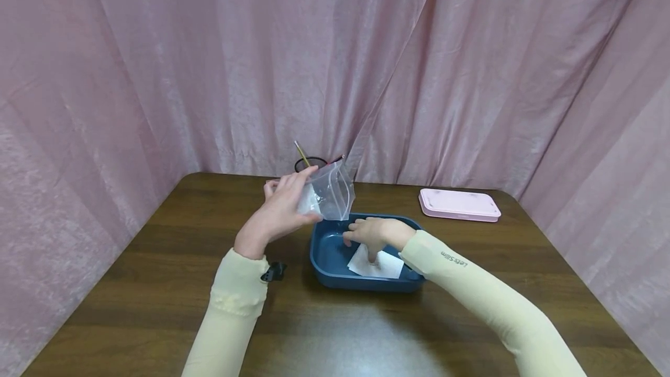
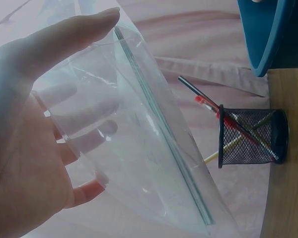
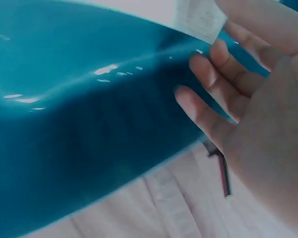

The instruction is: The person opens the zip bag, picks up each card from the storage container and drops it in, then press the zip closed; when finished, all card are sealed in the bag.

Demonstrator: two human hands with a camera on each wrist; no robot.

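My left hand (image 1: 287,207) holds a clear zip bag (image 1: 331,193) up over the left rim of a dark blue tray (image 1: 335,280), thumb on one side and fingers on the other. Through the bag (image 2: 149,148) the left wrist view shows my left hand's fingers (image 2: 84,141) behind the plastic. My right hand (image 1: 373,236) reaches down inside the tray and pinches the edge of a white paper sheet (image 1: 384,265) lying on its floor. Up close, the sheet's corner (image 3: 201,17) sits at my right hand's fingertips (image 3: 198,62) against the tray wall (image 3: 89,99).
A black mesh pen holder (image 1: 310,163) with pens stands at the table's back, behind the bag; it also shows in the left wrist view (image 2: 253,136). A shut pink box (image 1: 459,203) lies at the back right. A small black clip (image 1: 274,272) sits by my left sleeve.
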